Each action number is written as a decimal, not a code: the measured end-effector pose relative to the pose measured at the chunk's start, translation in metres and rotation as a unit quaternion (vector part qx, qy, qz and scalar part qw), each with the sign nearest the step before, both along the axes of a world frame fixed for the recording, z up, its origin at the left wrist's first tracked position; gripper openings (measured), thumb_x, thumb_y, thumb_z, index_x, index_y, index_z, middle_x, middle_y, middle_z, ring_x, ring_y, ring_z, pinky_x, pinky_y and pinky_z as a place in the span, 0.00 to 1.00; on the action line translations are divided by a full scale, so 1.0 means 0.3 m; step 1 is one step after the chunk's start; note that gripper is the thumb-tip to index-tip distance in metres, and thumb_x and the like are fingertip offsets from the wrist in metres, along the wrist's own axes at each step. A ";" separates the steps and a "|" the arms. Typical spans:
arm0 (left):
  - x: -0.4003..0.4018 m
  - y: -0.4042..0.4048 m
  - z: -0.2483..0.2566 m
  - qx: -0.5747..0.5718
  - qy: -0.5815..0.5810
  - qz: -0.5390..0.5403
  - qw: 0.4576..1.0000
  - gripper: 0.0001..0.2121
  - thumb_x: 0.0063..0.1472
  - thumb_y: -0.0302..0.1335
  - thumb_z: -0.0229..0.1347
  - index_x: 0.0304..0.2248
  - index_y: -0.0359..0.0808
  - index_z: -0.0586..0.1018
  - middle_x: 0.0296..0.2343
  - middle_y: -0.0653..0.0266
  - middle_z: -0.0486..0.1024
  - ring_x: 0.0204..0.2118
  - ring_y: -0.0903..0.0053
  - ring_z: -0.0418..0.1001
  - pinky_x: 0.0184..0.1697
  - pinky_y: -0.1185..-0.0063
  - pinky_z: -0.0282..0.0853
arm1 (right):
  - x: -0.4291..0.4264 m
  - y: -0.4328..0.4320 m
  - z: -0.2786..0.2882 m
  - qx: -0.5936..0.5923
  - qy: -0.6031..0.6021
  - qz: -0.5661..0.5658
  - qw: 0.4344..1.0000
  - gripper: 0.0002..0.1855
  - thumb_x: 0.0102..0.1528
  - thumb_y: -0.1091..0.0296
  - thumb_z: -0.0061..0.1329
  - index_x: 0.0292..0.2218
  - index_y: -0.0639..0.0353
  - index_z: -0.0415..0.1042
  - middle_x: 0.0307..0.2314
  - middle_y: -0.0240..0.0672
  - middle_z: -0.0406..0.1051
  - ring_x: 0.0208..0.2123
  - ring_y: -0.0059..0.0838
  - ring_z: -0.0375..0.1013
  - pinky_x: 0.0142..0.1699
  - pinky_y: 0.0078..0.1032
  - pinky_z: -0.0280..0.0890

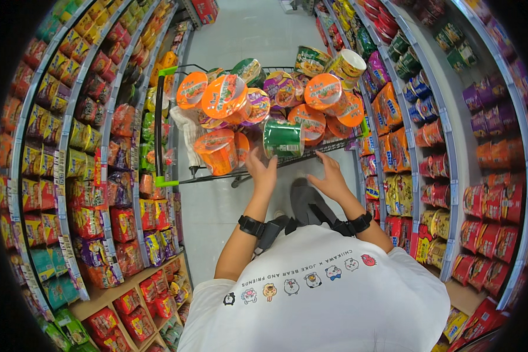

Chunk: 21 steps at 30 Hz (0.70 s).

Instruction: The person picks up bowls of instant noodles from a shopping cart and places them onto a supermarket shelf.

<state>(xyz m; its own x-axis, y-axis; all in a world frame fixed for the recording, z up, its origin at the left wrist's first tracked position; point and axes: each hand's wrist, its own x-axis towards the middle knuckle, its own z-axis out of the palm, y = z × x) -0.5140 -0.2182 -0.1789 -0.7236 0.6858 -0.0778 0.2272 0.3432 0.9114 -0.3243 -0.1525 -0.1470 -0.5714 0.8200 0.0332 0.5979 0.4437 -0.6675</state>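
A wire shopping cart (251, 170) with a black handle and green end caps stands crosswise before me, heaped with instant noodle cups. My left hand (264, 169) is at the cart's near side, fingers apart, just below a green noodle cup (284, 137) lying on its side; whether a fingertip touches it I cannot tell. To the right, my right hand (332, 176) is spread beside the near rim and holds nothing. Orange noodle cups (223, 99), purple ones (279, 88) and a yellow cup (346, 66) lie piled at various tilts. White cloth (189, 132) hangs near the handle.
Shelves of packaged noodles (83, 136) line the left side, above wooden bins (132, 314). More shelving with bagged noodles (394, 152) and cups rises on the right. A grey tiled floor (242, 39) runs between them, with a red box (205, 11) at the far end.
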 end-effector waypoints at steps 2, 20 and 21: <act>-0.032 0.041 0.063 0.017 0.075 -0.021 0.997 0.28 0.51 0.31 0.53 0.49 0.31 0.58 0.51 0.48 0.48 0.54 0.59 0.48 0.56 0.69 0.46 | -0.032 0.075 -0.001 -0.028 0.030 0.005 0.999 0.35 0.44 0.61 0.53 0.51 0.62 0.55 0.45 0.48 0.61 0.49 0.47 0.58 0.53 0.35 0.53; -0.297 0.391 0.129 -0.295 0.094 -0.397 0.864 0.22 0.56 0.42 0.46 0.39 0.28 0.71 0.35 0.40 0.70 0.40 0.51 0.68 0.43 0.67 0.63 | -0.285 0.590 -0.175 -0.349 -0.135 0.298 0.878 0.52 0.35 0.29 0.51 0.43 0.77 0.63 0.38 0.55 0.68 0.39 0.44 0.69 0.43 0.31 0.63; -0.296 0.414 0.131 -0.308 0.087 -0.400 0.859 0.23 0.56 0.43 0.46 0.37 0.27 0.72 0.34 0.39 0.70 0.40 0.51 0.68 0.42 0.67 0.63 | -0.298 0.600 -0.206 -0.348 -0.166 0.324 0.864 0.52 0.35 0.28 0.50 0.42 0.77 0.64 0.38 0.54 0.68 0.39 0.43 0.69 0.42 0.31 0.64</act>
<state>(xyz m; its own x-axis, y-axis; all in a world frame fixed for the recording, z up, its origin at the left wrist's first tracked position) -0.6028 -0.0940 -0.1394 -0.0771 0.8364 -0.5426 0.7287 0.4188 0.5419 -0.4137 0.0276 -0.2088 -0.8022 0.0794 -0.5918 0.5830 0.3179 -0.7477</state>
